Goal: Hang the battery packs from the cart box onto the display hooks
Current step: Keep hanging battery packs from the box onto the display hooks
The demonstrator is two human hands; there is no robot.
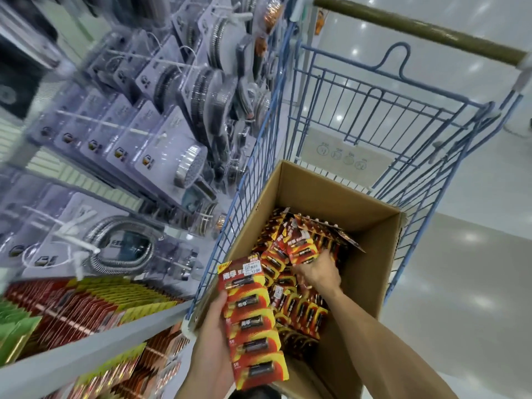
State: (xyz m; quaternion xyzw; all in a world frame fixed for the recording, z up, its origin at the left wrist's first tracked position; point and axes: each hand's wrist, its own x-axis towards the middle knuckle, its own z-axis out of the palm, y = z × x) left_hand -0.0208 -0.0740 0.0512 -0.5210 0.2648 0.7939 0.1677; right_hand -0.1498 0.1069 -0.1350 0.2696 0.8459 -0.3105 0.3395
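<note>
Head view: left hand [211, 338] at 6 o'clock grips a fanned stack of red-and-yellow carded battery packs [253, 321], thumb curled over its left edge. Right hand [318, 273] reaches into the brown cardboard box [383, 266] in the blue wire cart [374, 110], fingers closed on one red-and-yellow pack [300, 246] at its 12 o'clock.

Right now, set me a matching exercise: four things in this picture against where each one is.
Things:
1. left hand
2. right hand
3. cardboard box
4. shower heads

Places:
A. hanging on the display beside the cart
B. gripping a strip of battery packs
C. standing in the blue cart
D. reaching among the packs in the box

Pairs: 1-B, 2-D, 3-C, 4-A
</note>
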